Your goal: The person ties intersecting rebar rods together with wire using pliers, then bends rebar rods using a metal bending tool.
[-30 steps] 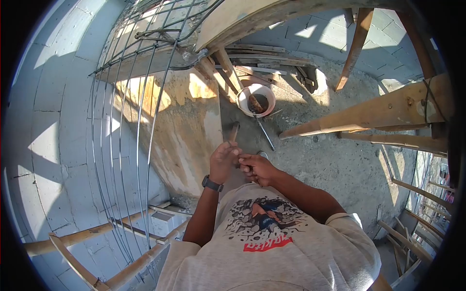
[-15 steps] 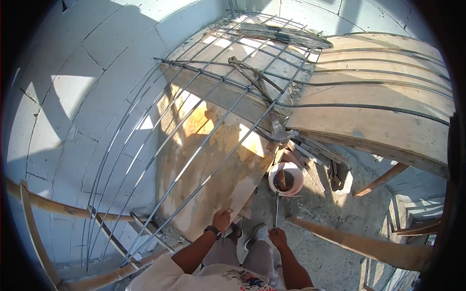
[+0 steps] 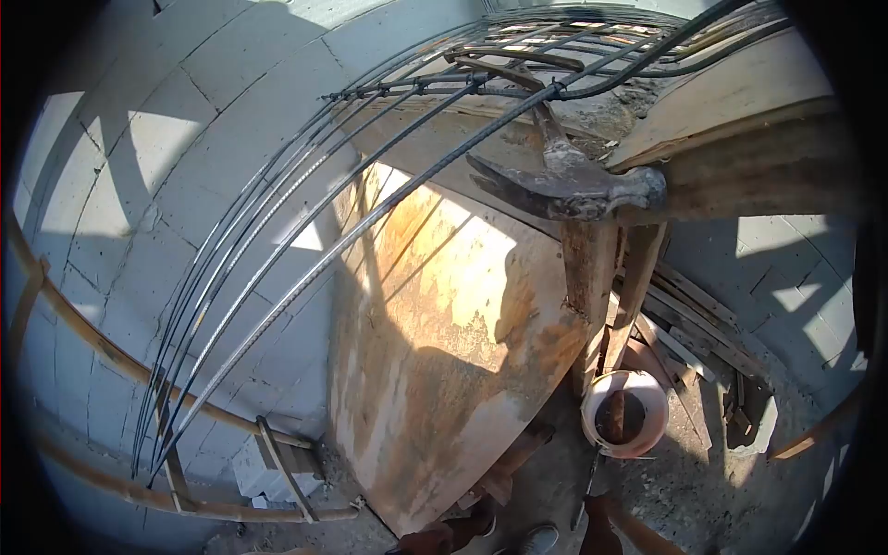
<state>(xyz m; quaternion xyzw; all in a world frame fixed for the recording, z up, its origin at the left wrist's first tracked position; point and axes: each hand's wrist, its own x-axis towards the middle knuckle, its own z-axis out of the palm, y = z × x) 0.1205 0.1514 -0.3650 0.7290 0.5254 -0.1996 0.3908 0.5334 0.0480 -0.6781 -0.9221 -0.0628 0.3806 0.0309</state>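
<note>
At the lower edge, my left hand [image 3: 430, 539] is partly cut off; its fingers look curled, and what they hold is hidden. My right hand [image 3: 599, 511], below the bucket, also looks closed. A thin metal rod [image 3: 588, 486] shows just beside it; I cannot tell whether the hand grips it. Well above both hands, a claw hammer [image 3: 578, 185] lies at the edge of the wooden formwork. Metal pincers [image 3: 518, 67] rest on the rebar grid [image 3: 416, 88], whose long bars [image 3: 314, 268] bend down to the left.
A pale bucket [image 3: 659, 407] with dark contents stands on the floor. A sloping plywood panel [image 3: 416, 462] fills the middle. Wooden rails [image 3: 102, 347] run along the block wall [image 3: 213, 176] at left. A thick plank edge [image 3: 749, 176] juts in from the right.
The view has moved closer to the rebar and hammer, which now look larger. The bucket appears lower and further right. Both hands have shifted down to the bottom edge.
</note>
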